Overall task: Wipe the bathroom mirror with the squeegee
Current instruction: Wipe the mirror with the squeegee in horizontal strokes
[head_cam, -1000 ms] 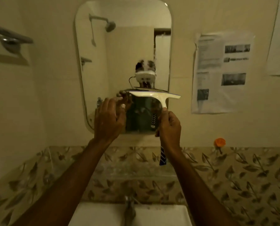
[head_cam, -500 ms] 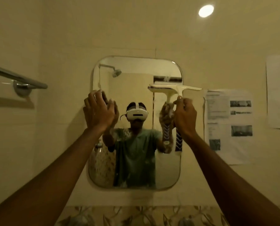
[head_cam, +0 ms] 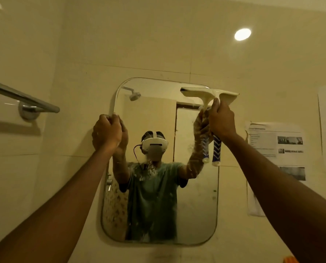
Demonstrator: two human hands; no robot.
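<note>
A rounded rectangular mirror (head_cam: 196,202) hangs on the tiled wall, with white smears and specks across its middle. My right hand (head_cam: 222,120) grips the squeegee (head_cam: 205,93) by its blue-and-white patterned handle. The white blade lies flat against the mirror's top right corner and overhangs the right edge. My left hand (head_cam: 107,130) is closed around the mirror's left edge, about a third of the way down. The glass reflects a person in a green shirt with both arms raised.
A chrome towel bar (head_cam: 23,98) juts from the left wall near my left arm. Printed paper sheets (head_cam: 276,147) are taped to the wall right of the mirror. An orange object (head_cam: 291,260) peeks in at the bottom right. A round ceiling light (head_cam: 242,34) glows above.
My right hand has lifted the squeegee from mid-mirror to the top right corner. My left hand has slid to the mirror's left edge and closed on it. The view has tilted upward.
</note>
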